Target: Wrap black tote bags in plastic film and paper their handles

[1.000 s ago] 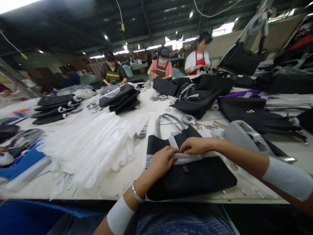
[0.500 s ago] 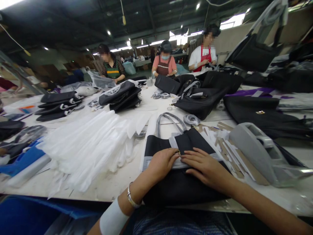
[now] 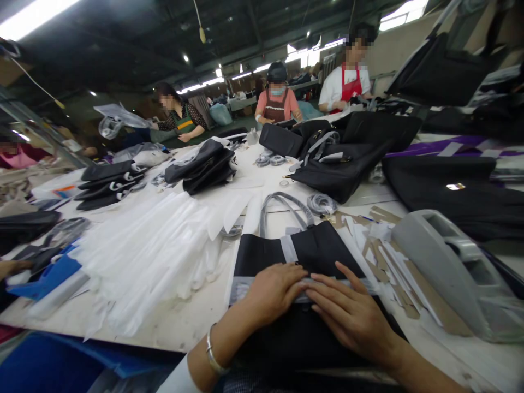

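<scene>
A black bag (image 3: 311, 252) with grey straps lies flat on the table edge in front of me. A pale strip of wrapping (image 3: 245, 285) runs across its middle. My left hand (image 3: 272, 289) rests on that strip with fingers curled and pressed down on it. My right hand (image 3: 347, 314) lies flat on the bag beside it, fingers stretched out toward the left hand. The bag's grey handle (image 3: 282, 204) loops away from me on the table.
A heap of white plastic sleeves (image 3: 151, 251) lies left of the bag. A grey tape dispenser (image 3: 450, 267) and cardboard strips (image 3: 380, 245) sit at the right. Stacks of black bags (image 3: 339, 158) cover the far table, where three people work. A blue bin (image 3: 45, 365) is below left.
My right hand slid from pinching the strip near the bag's top to lying flat on the bag. Both hands have drawn closer to me. The view has tilted down slightly.
</scene>
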A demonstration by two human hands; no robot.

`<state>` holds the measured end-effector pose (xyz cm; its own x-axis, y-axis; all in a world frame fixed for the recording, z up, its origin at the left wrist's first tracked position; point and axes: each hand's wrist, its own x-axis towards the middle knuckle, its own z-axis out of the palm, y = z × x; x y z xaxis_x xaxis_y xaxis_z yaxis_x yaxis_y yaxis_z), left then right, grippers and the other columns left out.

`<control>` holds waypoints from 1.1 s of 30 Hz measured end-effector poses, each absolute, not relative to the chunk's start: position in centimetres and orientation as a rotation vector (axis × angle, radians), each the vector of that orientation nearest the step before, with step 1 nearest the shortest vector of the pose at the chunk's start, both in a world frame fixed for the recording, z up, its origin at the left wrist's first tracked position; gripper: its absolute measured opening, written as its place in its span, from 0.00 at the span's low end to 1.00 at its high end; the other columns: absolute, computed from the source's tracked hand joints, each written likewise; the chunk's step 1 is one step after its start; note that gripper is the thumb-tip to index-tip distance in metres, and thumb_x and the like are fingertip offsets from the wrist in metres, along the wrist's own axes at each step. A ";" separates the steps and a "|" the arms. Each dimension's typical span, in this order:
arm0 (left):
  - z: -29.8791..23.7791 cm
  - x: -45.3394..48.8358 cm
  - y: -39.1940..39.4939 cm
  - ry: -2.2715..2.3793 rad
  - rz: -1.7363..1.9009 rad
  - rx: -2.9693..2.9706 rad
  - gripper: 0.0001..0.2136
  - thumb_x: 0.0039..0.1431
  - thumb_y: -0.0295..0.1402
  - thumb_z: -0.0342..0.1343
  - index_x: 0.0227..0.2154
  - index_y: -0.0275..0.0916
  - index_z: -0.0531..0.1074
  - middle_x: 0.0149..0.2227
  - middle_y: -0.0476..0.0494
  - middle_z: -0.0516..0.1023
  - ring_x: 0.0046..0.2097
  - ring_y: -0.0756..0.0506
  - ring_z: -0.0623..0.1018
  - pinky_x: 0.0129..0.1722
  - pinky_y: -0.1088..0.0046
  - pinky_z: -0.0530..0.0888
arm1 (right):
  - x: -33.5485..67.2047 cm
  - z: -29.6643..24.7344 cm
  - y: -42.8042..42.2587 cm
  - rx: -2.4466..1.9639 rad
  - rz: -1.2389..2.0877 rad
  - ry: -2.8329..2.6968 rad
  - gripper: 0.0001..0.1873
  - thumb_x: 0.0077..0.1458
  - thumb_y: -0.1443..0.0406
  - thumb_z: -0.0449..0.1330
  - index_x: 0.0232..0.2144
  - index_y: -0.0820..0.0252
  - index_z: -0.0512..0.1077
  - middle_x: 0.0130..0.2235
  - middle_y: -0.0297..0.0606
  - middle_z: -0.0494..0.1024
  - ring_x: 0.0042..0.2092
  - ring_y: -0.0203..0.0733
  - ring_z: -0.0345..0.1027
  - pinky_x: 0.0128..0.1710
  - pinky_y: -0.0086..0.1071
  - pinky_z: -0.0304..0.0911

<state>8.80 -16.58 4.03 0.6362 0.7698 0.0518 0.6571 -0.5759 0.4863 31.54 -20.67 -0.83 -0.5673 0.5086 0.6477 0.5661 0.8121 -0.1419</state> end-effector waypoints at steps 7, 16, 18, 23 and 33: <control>5.4 9.5 -12.0 1.200 0.368 2.498 0.16 0.70 0.39 0.45 0.50 0.43 0.75 0.49 0.45 0.81 0.50 0.43 0.79 0.52 0.69 0.72 | 31.4 -1.0 -20.6 -0.807 -0.164 -2.322 0.25 0.57 0.72 0.60 0.56 0.52 0.70 0.49 0.38 0.80 0.53 0.46 0.73 0.68 0.53 0.47; 1.6 10.7 -4.0 1.339 0.198 2.548 0.17 0.69 0.32 0.43 0.52 0.37 0.73 0.49 0.35 0.79 0.51 0.41 0.78 0.49 0.66 0.73 | 29.8 2.6 -19.8 -0.988 -0.199 -2.234 0.19 0.61 0.69 0.56 0.53 0.50 0.72 0.50 0.37 0.80 0.52 0.44 0.74 0.61 0.49 0.62; 1.1 10.8 -2.4 1.285 0.174 2.570 0.17 0.66 0.28 0.46 0.53 0.38 0.73 0.52 0.36 0.78 0.52 0.42 0.78 0.51 0.68 0.72 | 29.5 3.7 -18.1 -1.101 -0.231 -2.220 0.17 0.62 0.67 0.56 0.52 0.52 0.73 0.51 0.39 0.79 0.53 0.47 0.73 0.60 0.50 0.62; 1.3 11.9 1.0 1.176 0.035 2.615 0.14 0.54 0.32 0.63 0.45 0.42 0.78 0.47 0.41 0.81 0.49 0.40 0.79 0.47 0.70 0.73 | 29.9 4.3 -11.3 -1.422 -0.244 -2.238 0.15 0.62 0.64 0.55 0.47 0.60 0.77 0.50 0.47 0.79 0.53 0.53 0.71 0.56 0.51 0.65; 2.3 8.8 1.3 1.398 0.348 2.683 0.08 0.56 0.34 0.62 0.38 0.37 0.80 0.45 0.35 0.78 0.51 0.36 0.74 0.48 0.63 0.72 | 31.7 3.0 -7.8 -1.455 -0.086 -2.293 0.17 0.62 0.66 0.51 0.47 0.59 0.77 0.50 0.45 0.79 0.52 0.48 0.72 0.56 0.44 0.66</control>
